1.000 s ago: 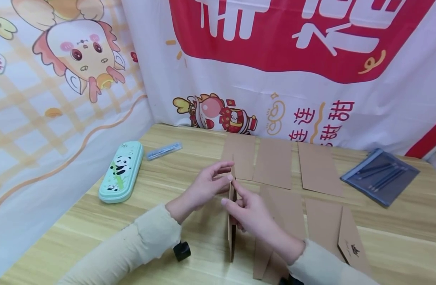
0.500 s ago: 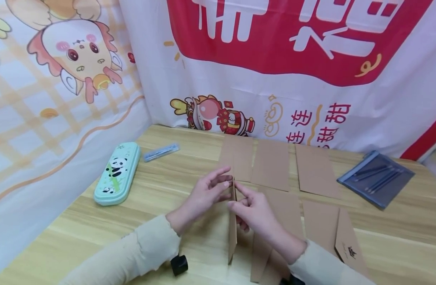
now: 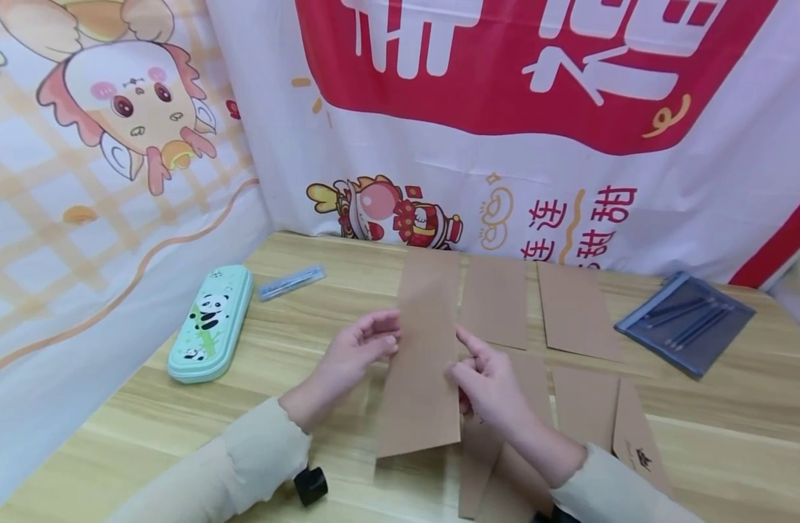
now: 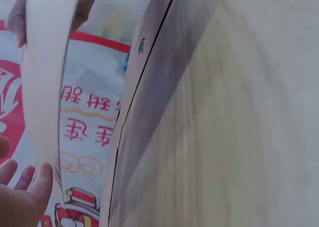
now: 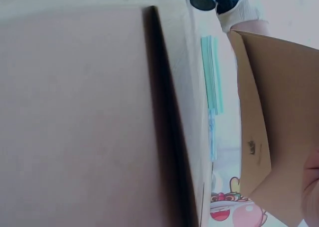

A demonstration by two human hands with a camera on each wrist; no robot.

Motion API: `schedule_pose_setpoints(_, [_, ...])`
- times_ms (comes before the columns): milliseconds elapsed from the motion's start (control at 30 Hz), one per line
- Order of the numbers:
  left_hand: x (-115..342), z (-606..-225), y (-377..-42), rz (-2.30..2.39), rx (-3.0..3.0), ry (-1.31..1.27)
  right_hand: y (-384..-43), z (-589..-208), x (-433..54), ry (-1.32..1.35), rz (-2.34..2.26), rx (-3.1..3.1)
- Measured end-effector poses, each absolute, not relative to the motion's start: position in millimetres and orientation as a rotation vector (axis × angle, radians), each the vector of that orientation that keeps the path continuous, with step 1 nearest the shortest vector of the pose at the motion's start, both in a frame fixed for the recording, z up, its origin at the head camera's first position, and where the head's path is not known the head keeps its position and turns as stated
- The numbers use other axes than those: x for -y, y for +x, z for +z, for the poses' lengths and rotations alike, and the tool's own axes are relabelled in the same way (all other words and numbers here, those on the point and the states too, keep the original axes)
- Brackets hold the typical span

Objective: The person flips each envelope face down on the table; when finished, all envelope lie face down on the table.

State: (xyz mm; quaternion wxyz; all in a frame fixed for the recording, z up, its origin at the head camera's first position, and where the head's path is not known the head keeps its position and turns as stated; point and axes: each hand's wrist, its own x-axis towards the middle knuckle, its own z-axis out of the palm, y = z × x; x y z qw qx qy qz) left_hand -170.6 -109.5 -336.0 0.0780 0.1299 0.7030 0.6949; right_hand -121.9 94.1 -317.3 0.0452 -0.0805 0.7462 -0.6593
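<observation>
A brown kraft-paper envelope (image 3: 426, 363) stands tilted above the table, its plain face showing in the head view. My right hand (image 3: 498, 392) grips its right edge, thumb in front and index finger stretched along the edge. Its other side, with a pointed flap and small dark print, shows in the right wrist view, where the envelope (image 5: 289, 102) hides my left hand. My left hand (image 3: 354, 356) is at the left edge with loosely bent fingers. In the left wrist view, the thumb of that left hand (image 4: 25, 197) lies close against the envelope (image 4: 45, 87); contact is unclear.
Several brown envelopes lie in two rows, including a back one (image 3: 494, 305) and a front one with its flap showing (image 3: 638, 428). A mint panda pencil case (image 3: 210, 323) and slim clear-blue case (image 3: 292, 282) lie left. A blue zip pouch (image 3: 687, 323) with pencils lies right.
The envelope was edge-on and has turned so its broad plain face shows. My left hand has shifted left, and my right hand slightly right, still gripping it.
</observation>
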Motion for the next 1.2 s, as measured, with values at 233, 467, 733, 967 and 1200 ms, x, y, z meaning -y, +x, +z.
schedule_pose_setpoints(233, [126,-341,-167,2.185,-2.098,0.166,-125,-322,-103,-0.316,-2.067,-2.125])
schedule_pose_setpoints(467, [130,-349,-159,2.191,-1.892,0.079,-128,-328,-107,-0.321,-2.072,-1.996])
schedule_pose_setpoints(733, [128,-350,-156,2.232,-1.851,0.085,-130,-332,-107,-0.278,-2.032,-1.965])
schedule_pose_setpoints(967, [135,-351,-157,2.156,-1.927,0.100,-130,-333,-109,-0.296,-1.902,-1.997])
schedule_pose_setpoints(1200, [147,-352,-158,1.988,-1.994,0.285,-130,-335,-109,-0.312,-1.732,-1.994])
